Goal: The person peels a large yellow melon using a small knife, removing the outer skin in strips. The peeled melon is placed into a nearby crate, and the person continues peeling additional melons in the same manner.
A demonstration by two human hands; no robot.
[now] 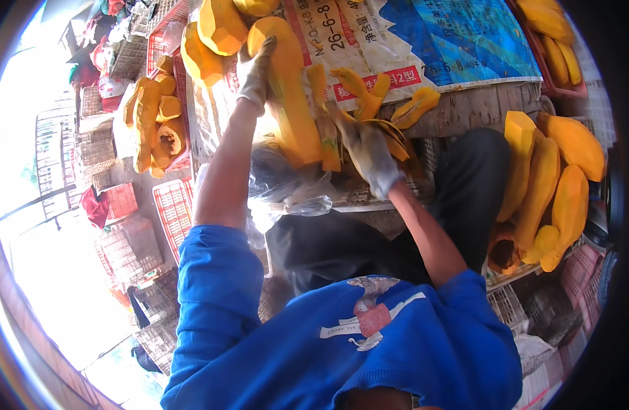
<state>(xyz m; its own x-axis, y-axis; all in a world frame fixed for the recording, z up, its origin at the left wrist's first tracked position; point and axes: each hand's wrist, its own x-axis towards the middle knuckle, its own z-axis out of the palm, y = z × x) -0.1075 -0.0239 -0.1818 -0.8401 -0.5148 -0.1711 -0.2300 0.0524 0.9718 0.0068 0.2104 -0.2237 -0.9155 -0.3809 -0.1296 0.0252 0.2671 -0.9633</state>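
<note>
My left hand (255, 74), in a pale, stained work glove, grips the upper part of a long orange squash (291, 102) that lies lengthwise before me. My right hand (364, 143), gloved too, is at the squash's right side, its fingers by a long strip of orange flesh or peel (323, 118). Blur hides whether it holds a knife or peeler. Curled cut strips (363, 92) lie beyond my right hand on the table's near edge. More peeled squashes (219, 25) rest at the upper left.
Printed fertilizer sacks (468, 41) cover the wooden table. Clear plastic film (294, 189) hangs at its near edge. A red crate with squash pieces (158, 113) stands left; several long squashes (537, 189) are piled on the right. Another crate of squashes (555, 46) is at the upper right.
</note>
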